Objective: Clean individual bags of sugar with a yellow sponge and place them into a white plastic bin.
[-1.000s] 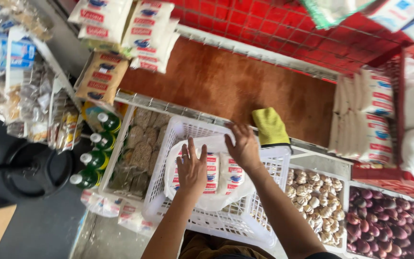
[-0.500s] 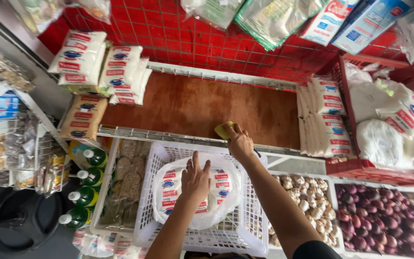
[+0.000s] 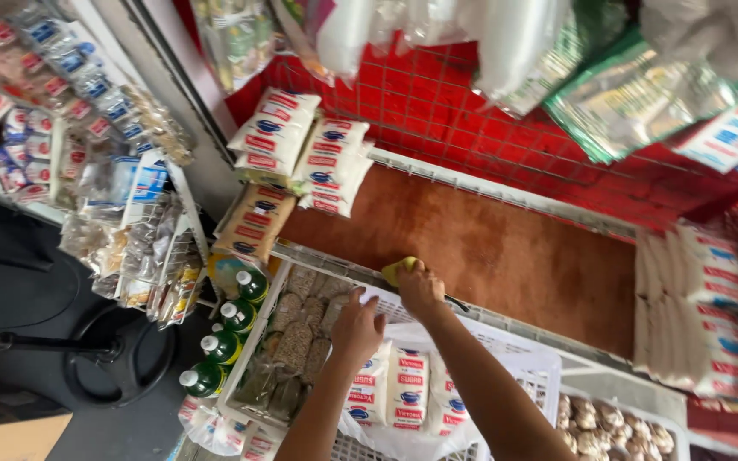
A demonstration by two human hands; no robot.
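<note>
**Head view: your right hand carried the yellow cloth to the shelf's front rail**

From the head camera, your right hand (image 3: 420,288) had moved left along the front rail of the brown shelf (image 3: 506,256), and the view had tilted up with it. A second before, that hand sat further right with the yellow cloth (image 3: 398,270) spread flat beside the white crate; here the cloth was bunched under your closed fingers, pressed on the rail at the shelf's near left corner. That reads like a wiping stroke along the shelf edge, though you could only judge it so.

Your left hand (image 3: 358,326) had lifted off the bagged packets (image 3: 405,394) and rested, fingers spread and holding nothing, on the rim of the white crate (image 3: 530,369) just in front of the shelf.

Most of the cloth was hidden under your hand; only its left end showed. The crate and the packets inside ran off the bottom of the view. The green bottles (image 3: 231,335) left of the crate were partly cut by the basket of dark bundles (image 3: 292,350), whose contents you could not make out.
</note>
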